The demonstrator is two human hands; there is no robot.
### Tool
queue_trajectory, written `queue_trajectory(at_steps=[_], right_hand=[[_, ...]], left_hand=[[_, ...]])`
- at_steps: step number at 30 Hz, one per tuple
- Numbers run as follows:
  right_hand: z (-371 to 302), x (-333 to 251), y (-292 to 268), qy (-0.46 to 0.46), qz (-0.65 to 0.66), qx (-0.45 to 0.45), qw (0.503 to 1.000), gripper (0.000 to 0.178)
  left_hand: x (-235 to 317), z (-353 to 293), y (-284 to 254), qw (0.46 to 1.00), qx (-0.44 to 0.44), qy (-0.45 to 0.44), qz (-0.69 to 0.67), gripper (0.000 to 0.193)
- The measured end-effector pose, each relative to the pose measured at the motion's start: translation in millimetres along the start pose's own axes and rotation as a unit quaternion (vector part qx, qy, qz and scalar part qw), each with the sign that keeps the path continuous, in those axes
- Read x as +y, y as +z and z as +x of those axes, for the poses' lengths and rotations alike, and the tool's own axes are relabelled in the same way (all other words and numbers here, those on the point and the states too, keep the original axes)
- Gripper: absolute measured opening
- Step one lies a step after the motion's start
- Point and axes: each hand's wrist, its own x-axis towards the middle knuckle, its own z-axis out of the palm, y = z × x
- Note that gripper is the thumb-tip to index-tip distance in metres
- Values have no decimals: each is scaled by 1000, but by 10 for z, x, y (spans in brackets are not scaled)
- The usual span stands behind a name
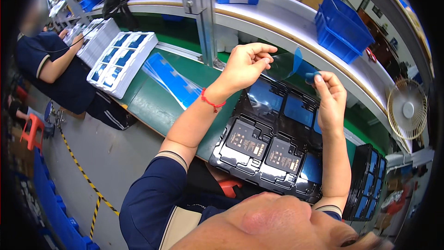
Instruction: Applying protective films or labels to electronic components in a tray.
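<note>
Over the far part of the black tray [221,155] I hold up a thin film between both hands. My left hand [245,66] is closed in a pinch at the clear film [280,67]. My right hand [330,99] pinches the blue film [303,68], which curls up between the hands. Whether the clear and blue parts are still joined, I cannot tell. In the tray's near compartments lie black flat battery packs [248,137] with printed faces. Several other compartments show glossy blue-covered pieces [298,110]. My right forearm hides the tray's right side.
Blue film strips [173,81] lie on the green table [143,99], left of my arm. White stacked trays [121,65] stand farther left, beside a co-worker [53,65]. More black trays [367,183] are stacked at right. A shelf holds blue bins [343,28] and a fan [407,109].
</note>
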Motion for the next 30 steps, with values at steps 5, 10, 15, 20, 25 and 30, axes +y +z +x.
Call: queue_trajectory(at_steps=[5,10,15,20,25,30], right_hand=[[-23,-45,18,10,6,-13,1000,8],[-18,25,-68,6,14,34,999,9],[76,-31,-98,-92,-98,65,989,13],[48,-111,-69,-77,-77,74,991,11],[-32,-27,58,-181,-179,69,965,11],[-82,-39,131,-275,-269,44,922,16]], left_hand=[[18,18,-82,998,19,22,57,23],[-147,141,-90,999,45,24,7,22],[-170,219,-370,981,174,80,35,17],[-242,295,-666,948,25,23,-315,29],[0,136,-378,934,-296,-116,-166,52],[44,63,-222,927,-257,-169,-214,72]])
